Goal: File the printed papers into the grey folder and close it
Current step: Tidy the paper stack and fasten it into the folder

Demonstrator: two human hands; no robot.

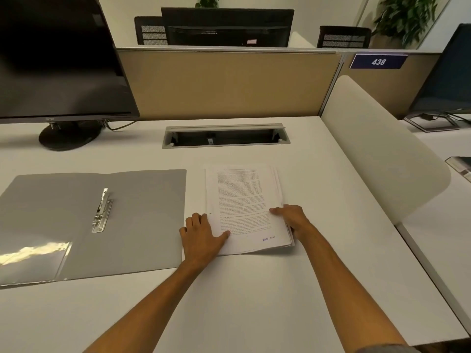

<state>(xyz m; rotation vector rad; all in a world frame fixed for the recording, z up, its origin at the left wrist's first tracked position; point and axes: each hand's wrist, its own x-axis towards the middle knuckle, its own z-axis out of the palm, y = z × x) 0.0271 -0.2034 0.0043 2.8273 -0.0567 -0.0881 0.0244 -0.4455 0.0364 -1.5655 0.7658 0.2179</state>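
A stack of printed papers [242, 194] lies flat on the white desk, just right of the grey folder [142, 212]. The folder lies open and flat, with a metal clip fastener [102, 211] near its spine and a clear pocket at its lower left. My left hand [202, 235] rests on the stack's lower left edge, thumb on the top sheet. My right hand [293, 219] grips the stack's right edge, thumb on top and fingers at the side. The stack sits on the desk, slightly fanned at its right edge.
A black monitor [58, 59] stands at the back left. A cable tray slot [225, 136] is set into the desk behind the papers. A beige partition [229, 82] closes the back. A white side divider [382, 149] rises on the right.
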